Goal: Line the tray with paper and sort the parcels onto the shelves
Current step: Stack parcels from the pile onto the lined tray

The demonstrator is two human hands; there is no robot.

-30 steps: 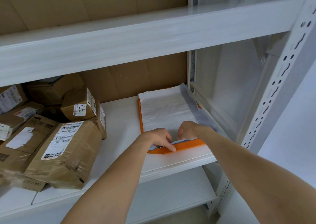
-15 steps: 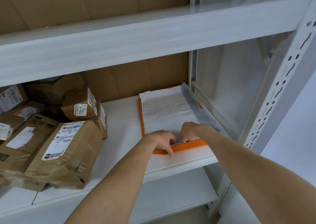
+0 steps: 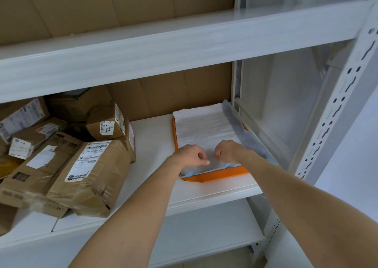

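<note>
An orange tray (image 3: 216, 176) lies on the right end of the middle shelf (image 3: 153, 145). White paper (image 3: 202, 126) covers its inside, and its right edge stands up as a grey flap along the tray's side. My left hand (image 3: 191, 156) and my right hand (image 3: 226, 151) rest side by side on the paper near the tray's front rim, fingers curled down onto the sheet. Whether they pinch the paper or only press it is hard to tell. A heap of several brown parcels (image 3: 88, 169) with white labels fills the shelf's left part.
A white upper shelf beam (image 3: 184, 48) crosses above the tray. A perforated white upright (image 3: 335, 112) stands at the right front. Brown cardboard (image 3: 173, 95) backs the shelving. A lower shelf (image 3: 194, 233) shows beneath my arms.
Both hands have moved from the tray's front rim slightly inward onto the paper, and the front edge of the paper now lies lower inside the tray.
</note>
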